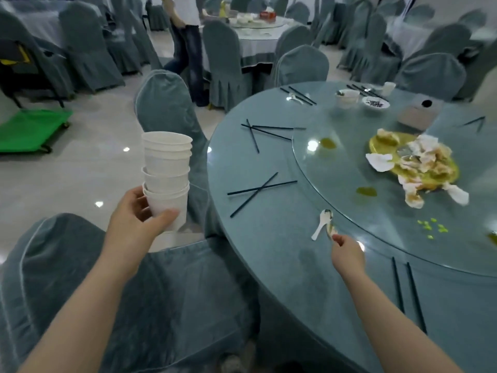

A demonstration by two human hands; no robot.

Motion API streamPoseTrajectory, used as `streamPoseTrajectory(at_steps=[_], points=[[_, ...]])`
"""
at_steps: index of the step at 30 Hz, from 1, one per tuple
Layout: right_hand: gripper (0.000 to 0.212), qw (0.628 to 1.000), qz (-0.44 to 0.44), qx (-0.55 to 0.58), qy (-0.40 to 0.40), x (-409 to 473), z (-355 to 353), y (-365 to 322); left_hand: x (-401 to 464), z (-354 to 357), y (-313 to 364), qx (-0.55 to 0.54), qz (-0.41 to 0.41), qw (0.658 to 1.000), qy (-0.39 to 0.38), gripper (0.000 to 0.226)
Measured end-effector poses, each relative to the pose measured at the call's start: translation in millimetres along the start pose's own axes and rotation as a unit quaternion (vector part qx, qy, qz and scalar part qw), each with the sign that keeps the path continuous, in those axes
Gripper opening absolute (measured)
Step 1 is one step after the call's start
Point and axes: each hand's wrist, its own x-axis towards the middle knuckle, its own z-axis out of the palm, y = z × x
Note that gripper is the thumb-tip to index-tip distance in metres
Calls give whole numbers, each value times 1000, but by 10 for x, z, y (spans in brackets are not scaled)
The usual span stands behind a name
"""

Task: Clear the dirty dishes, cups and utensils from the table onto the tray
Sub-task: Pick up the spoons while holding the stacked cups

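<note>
My left hand (137,215) grips the bottom of a tall stack of white paper cups (166,173), held in the air left of the round table (269,238). My right hand (347,253) pinches the handle of a spoon (331,230) lying on the table edge, right beside a white spoon (321,223). Black chopsticks lie crossed (258,193) in front of me, with more pairs further back (266,131) and to my right (408,294). A white bowl (347,97), a small dish (376,104) and a cup (389,88) stand at the far side. No tray is in view.
A glass turntable (336,170) carries a yellow plate of scraps and tissues (419,162), with sauce spills. A tissue box (419,113) sits beyond it. Covered chairs (166,103) ring the table. A green trolley (32,130) stands at left, and a person (185,44) walks behind.
</note>
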Motion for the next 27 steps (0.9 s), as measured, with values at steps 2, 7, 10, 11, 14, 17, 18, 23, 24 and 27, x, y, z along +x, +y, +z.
streamPoseTrajectory(at_steps=[2,7,10,11,14,17,18,23,24,27], points=[[42,1000,13,-26,6,180,75,-53,209,133,39,5,0,1000,-8,45],[43,995,-2,-94,19,689,338,-168,852,479,23,20,-16,999,-23,44],[19,993,-5,-117,7,830,438,-199,1019,579,-36,26,-29,999,-32,46],[20,992,-6,-123,2,857,466,-202,1054,609,-54,27,-34,998,-35,46],[33,988,-25,-151,-3,898,540,-208,1135,666,-86,38,-43,997,-46,45],[33,986,-28,-167,-13,882,597,-237,1174,668,-88,42,-48,997,-45,44],[37,986,-20,-163,-15,877,612,-254,1180,653,-82,42,-49,997,-44,45],[45,990,-13,-139,-31,760,689,-338,1126,413,-60,36,-38,998,-34,53],[45,991,-20,-129,-40,701,714,-369,1102,338,-49,35,-34,998,-31,53],[41,992,-53,-100,-55,455,818,-504,1021,67,-21,26,-22,999,-20,50]])
